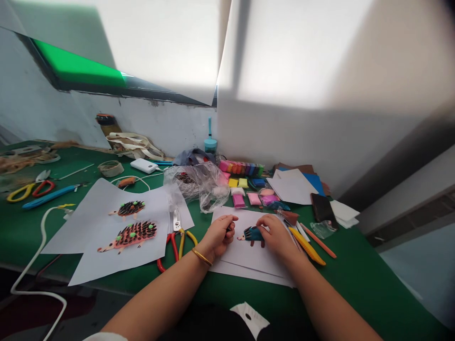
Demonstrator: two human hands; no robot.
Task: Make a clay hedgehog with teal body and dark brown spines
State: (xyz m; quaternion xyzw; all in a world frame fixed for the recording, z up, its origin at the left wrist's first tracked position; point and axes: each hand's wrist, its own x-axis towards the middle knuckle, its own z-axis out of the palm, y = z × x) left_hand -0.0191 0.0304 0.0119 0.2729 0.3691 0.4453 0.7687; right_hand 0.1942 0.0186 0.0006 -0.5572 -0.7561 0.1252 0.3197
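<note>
On white paper lies a small hedgehog figure with a blue body, a pale pointed face, brown feet and a few dark spines near its head. My right hand rests over its rear, fingertips pinched together at its back; whatever they hold is hidden. Beside the head, my left hand, a gold bangle on its wrist, is curled closed around small dark pieces that barely show between the fingers. Two finished-looking hedgehogs with dark spines and green dots, a larger pink one and a smaller one, lie on paper to the left.
Red-and-yellow-handled scissors lie left of my left forearm. A yellow cutter knife and an orange pencil are right of my right hand. Behind are clay packets, a clear plastic bag and a dark phone-like object.
</note>
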